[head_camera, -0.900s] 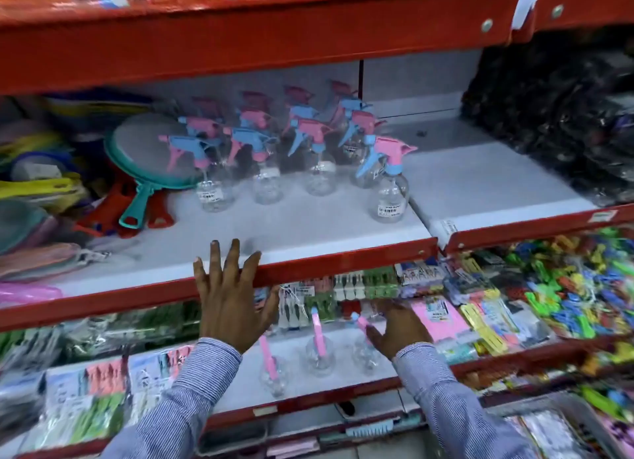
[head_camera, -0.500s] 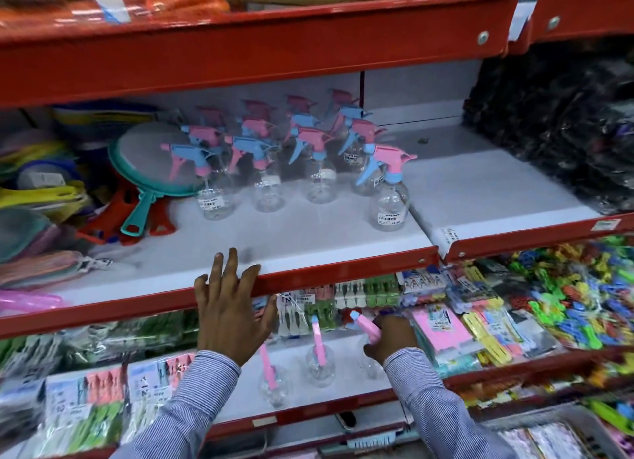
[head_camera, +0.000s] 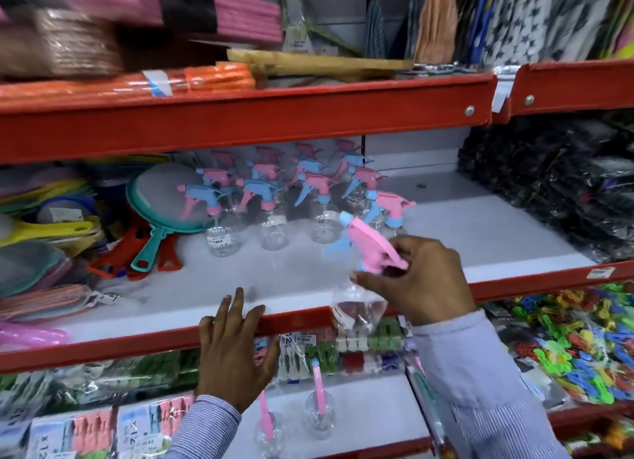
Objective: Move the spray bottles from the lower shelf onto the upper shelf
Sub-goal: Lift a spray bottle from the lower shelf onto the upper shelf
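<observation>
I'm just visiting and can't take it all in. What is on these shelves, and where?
held spray bottle: one, clear with pink and blue head, in front of upper shelf edge
spray bottles: many, exact count unclear, pink and blue heads, standing on upper shelf
lower bottles: two, clear with pink tops, lower shelf
round strainers: several, teal and red, upper shelf left
clothes pegs: many, mixed colours, lower right
left hand: resting on red shelf edge
right hand: holding the bottle's head
</observation>
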`<state>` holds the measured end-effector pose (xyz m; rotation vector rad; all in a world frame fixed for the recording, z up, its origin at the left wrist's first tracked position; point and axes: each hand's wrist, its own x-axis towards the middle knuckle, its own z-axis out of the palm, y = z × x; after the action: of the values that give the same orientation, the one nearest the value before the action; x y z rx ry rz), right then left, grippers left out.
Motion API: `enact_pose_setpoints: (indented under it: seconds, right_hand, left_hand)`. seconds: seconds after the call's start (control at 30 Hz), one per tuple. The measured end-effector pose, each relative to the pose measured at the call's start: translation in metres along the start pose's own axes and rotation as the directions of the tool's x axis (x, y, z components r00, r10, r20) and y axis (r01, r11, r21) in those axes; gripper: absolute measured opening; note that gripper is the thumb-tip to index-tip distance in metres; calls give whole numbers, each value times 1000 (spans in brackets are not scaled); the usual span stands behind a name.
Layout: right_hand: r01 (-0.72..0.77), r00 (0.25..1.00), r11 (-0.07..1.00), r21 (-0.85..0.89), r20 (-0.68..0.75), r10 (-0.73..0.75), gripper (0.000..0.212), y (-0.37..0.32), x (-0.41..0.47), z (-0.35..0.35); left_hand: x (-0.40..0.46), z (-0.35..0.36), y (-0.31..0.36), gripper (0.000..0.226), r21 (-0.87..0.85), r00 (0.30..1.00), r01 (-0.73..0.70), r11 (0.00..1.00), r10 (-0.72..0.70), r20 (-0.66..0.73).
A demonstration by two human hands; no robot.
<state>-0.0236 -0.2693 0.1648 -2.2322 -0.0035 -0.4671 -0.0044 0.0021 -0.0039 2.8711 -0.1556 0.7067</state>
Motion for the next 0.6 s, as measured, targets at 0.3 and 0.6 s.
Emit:
enact_pose_setpoints:
  seconds: [0.3,0.6]
  right_hand:
    - [17,994,999,38,-110,-12,36,5,85,80]
    - [46,965,972,232,-262,17,63,22,91,108]
  left_hand:
    - [-2,2,3,58,13,999,25,1000,-25,24]
    - [-1,7,0,57,8,999,39,999,-39,26]
